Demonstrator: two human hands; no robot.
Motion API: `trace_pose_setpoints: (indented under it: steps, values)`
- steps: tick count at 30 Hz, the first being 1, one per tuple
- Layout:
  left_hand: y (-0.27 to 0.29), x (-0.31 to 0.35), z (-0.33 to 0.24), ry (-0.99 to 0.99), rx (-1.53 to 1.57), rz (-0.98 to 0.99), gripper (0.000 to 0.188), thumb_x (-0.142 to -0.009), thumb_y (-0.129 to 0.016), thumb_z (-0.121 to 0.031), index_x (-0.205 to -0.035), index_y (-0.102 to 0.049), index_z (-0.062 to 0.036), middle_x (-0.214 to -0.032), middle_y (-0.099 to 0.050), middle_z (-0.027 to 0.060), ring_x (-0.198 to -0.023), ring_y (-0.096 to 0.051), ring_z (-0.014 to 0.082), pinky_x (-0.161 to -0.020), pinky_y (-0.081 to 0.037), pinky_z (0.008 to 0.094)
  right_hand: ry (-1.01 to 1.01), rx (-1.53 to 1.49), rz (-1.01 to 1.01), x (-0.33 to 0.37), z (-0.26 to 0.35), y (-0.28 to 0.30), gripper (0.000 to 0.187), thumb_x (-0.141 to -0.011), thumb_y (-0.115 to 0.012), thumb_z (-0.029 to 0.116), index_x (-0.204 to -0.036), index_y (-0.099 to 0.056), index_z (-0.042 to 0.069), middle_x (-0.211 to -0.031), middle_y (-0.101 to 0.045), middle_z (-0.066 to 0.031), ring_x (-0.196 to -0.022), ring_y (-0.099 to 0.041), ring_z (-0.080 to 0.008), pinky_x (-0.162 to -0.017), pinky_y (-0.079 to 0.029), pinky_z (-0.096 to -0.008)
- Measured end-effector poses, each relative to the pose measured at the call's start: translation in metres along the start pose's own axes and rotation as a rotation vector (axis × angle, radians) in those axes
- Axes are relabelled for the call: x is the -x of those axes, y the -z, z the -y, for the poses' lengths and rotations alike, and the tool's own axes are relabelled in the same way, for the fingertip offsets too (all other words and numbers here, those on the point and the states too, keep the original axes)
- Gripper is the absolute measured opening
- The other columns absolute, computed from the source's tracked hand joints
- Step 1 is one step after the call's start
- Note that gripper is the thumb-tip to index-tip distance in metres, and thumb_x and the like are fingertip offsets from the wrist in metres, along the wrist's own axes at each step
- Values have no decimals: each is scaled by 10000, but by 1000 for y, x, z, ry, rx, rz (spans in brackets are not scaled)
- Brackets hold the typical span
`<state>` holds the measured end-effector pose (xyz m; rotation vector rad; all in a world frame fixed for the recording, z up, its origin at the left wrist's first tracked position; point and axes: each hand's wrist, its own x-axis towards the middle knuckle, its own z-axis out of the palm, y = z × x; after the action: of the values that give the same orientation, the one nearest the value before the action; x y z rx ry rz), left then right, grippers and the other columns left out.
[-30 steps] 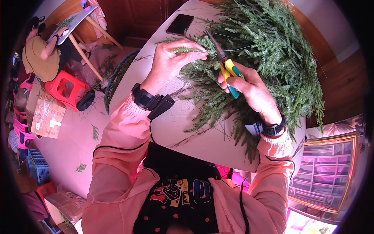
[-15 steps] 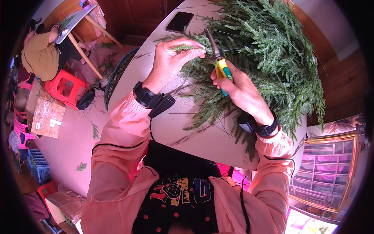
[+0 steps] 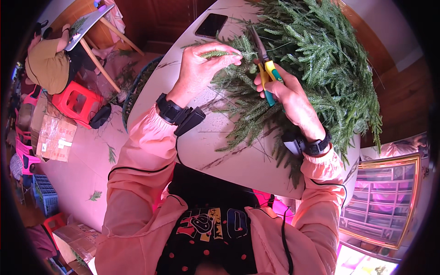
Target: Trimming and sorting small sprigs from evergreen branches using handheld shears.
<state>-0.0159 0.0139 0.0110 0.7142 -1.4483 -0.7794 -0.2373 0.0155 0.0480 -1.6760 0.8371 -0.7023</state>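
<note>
My left hand [image 3: 205,65] pinches a small green artificial pine sprig [image 3: 213,54] between thumb and fingers, above the left edge of a heap of pine branches. My right hand [image 3: 289,94] is wrapped round a pair of long-nose pliers [image 3: 267,68] with yellow and green handles. Their dark jaws point up and away, a little right of the left fingertips and apart from them. Whether the jaws touch any stem I cannot tell. The big heap of artificial pine branches [image 3: 321,59] spreads under and beyond my right hand, with thin wires sticking out.
A dark phone [image 3: 211,25] lies on the marbled white table [image 3: 215,151] near its far edge. To the left are a red stool [image 3: 79,104], cardboard boxes [image 3: 57,136], a blue crate [image 3: 45,195] and a person [image 3: 48,64] seated at another table. A gold-framed glass panel [image 3: 380,201] stands at right.
My right hand has shifted slightly right and toward me with the pliers, whose tips now sit farther from the left fingertips. The left hand stays almost in place, holding the sprig.
</note>
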Motion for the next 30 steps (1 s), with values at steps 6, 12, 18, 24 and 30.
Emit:
trace_pose_setpoints:
  steps: [6,12,18,24,30]
  values:
    - [0,2,0,-38,-28,17,122,-847,-648,-3,-946,-662,68,-915,-682,121,-830,-684,202,-756,-551,282,-42,-38,46,1,3,-5,364,-843,-461,113,-1177,-500,-27,-977,-593,-56,-860,-549,-130,-785,-450,-267]
    - [-1,2,1,-25,-69,11,120,-842,-656,-10,-935,-667,64,-904,-683,115,-814,-683,191,-737,-546,270,-22,9,78,0,-6,-6,270,-834,-462,91,-1078,-517,-13,-950,-565,-52,-855,-540,-133,-804,-440,-264]
    - [0,3,1,7,-78,26,124,-839,-663,-16,-933,-669,63,-884,-685,106,-797,-681,177,-727,-536,260,41,128,88,-1,-12,-8,255,-837,-460,95,-1064,-514,-7,-942,-562,-52,-859,-540,-132,-808,-444,-270]
    - [-2,3,3,16,-66,11,128,-840,-665,-21,-936,-668,63,-869,-688,102,-788,-679,172,-723,-529,255,82,193,50,-3,-19,-10,233,-832,-457,91,-1040,-511,0,-924,-558,-48,-835,-538,-123,-792,-441,-267]
    - [-3,3,3,2,-48,14,132,-839,-666,-22,-940,-667,63,-870,-692,104,-784,-678,171,-720,-527,251,96,171,33,-3,-20,-13,187,-825,-450,71,-991,-504,2,-852,-531,-35,-746,-511,-114,-722,-430,-259]
